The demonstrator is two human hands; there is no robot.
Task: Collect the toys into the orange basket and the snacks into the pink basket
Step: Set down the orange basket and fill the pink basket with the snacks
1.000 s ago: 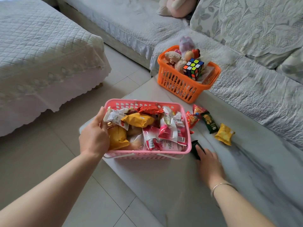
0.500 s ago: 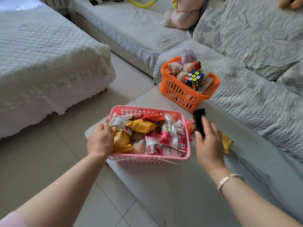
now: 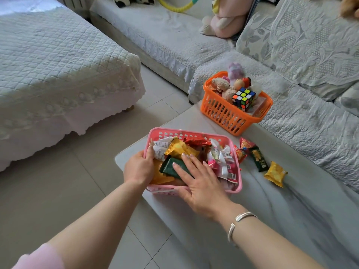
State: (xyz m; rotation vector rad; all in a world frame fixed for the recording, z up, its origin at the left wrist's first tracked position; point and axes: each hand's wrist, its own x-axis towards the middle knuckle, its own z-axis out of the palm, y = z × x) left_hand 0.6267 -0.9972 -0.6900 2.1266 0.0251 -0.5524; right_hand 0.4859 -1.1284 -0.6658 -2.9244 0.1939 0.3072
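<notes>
Head view showed the right hand [image 3: 200,183] pressing flat on a dark green packet [image 3: 172,166] in the pink basket [image 3: 236,188] at the table's near corner, left hand [image 3: 138,168] gripping its rim; loose snacks [image 3: 258,159] beyond looked light, crinkly, best pinched at edges; orange basket [image 3: 231,117] farthest.

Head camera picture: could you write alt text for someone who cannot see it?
A person's right hand lays a dark green snack packet into a full pink basket steadied by the left hand. Three snack packets lie beside it; an orange basket holds toys.
</notes>
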